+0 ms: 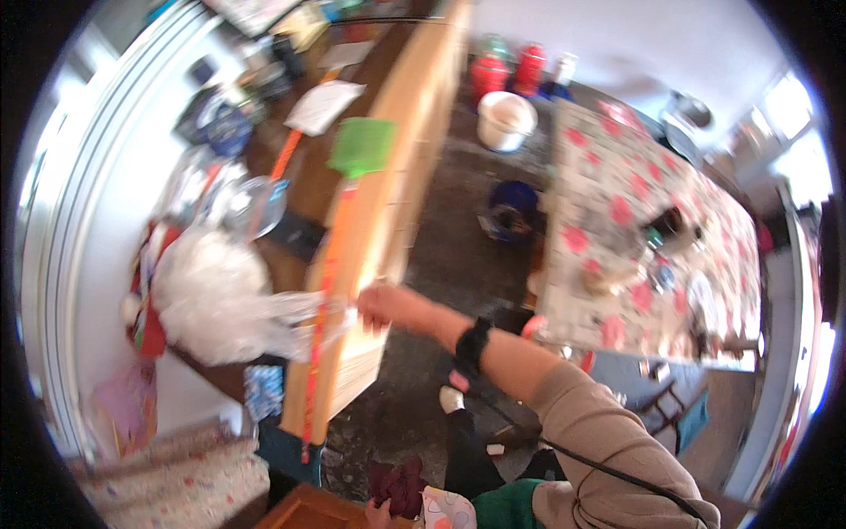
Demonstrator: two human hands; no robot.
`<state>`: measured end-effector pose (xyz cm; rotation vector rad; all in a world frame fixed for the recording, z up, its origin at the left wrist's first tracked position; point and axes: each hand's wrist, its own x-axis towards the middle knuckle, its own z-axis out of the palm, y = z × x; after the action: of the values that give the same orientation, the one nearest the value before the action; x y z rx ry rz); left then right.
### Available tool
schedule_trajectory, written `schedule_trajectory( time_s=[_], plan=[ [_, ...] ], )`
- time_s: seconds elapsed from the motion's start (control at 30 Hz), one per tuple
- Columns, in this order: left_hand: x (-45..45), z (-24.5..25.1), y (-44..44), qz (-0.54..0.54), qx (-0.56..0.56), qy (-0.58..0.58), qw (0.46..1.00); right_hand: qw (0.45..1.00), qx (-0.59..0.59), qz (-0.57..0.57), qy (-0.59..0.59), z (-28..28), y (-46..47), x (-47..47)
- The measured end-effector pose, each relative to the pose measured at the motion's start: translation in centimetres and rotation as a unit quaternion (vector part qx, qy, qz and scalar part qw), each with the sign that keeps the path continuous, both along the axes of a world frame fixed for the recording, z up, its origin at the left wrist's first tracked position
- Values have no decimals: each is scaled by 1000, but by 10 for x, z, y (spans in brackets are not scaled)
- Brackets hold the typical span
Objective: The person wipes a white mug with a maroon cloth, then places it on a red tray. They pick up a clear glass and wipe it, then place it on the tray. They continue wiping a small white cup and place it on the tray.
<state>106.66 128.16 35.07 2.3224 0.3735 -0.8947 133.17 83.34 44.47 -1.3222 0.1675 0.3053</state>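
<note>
My right hand (378, 308) reaches out over the edge of a light wooden cabinet, its fingers closed on the stretched end of a clear plastic bag (211, 297). The bag is bulky and pale, though its contents are too blurred to tell. A fly swatter (362, 149) with a green head and a long orange handle lies along the cabinet's top (386, 149), crossing the bag's drawn-out end. Low in the picture, my left hand (379, 514) is partly cut off by the frame and is at a maroon cloth (400, 486), seemingly gripping it.
To the right stands a table with a flowered cloth (595, 198), bearing jars and small items. A white bucket (506, 122), a dark blue bin (512, 205) and red vacuum flasks (529, 69) are beyond. A blue stool (291, 453) stands by the cabinet's near end.
</note>
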Motion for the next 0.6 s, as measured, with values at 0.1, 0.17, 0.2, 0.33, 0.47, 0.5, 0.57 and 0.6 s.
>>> schedule_trajectory(
  time_s=[0.1,0.17,0.2,0.33,0.47,0.5,0.57,0.6],
  plan=[
    [19,7,-24,-149,8,-17,989,995,50,90,-12,-28,-5,-159],
    [26,12,-59,-122,-103,45,986,992,22,62,106,-49,-10,-279],
    [27,19,-78,-172,-111,44,978,986,3,-9,169,-59,-9,-337],
    [-7,33,-172,-358,-147,52,921,908,100,-325,246,-83,-19,-573],
    [-105,30,-278,-400,-137,89,902,759,236,-574,194,-74,-46,-768],
    [-133,32,-302,-416,-200,117,879,729,233,-636,103,-64,-61,-815],
    [-193,31,-356,-443,-223,135,858,621,273,-735,2,-37,-102,-911],
    [-225,30,-384,-451,-261,156,839,563,249,-788,-21,-21,-121,-955]
  ],
)
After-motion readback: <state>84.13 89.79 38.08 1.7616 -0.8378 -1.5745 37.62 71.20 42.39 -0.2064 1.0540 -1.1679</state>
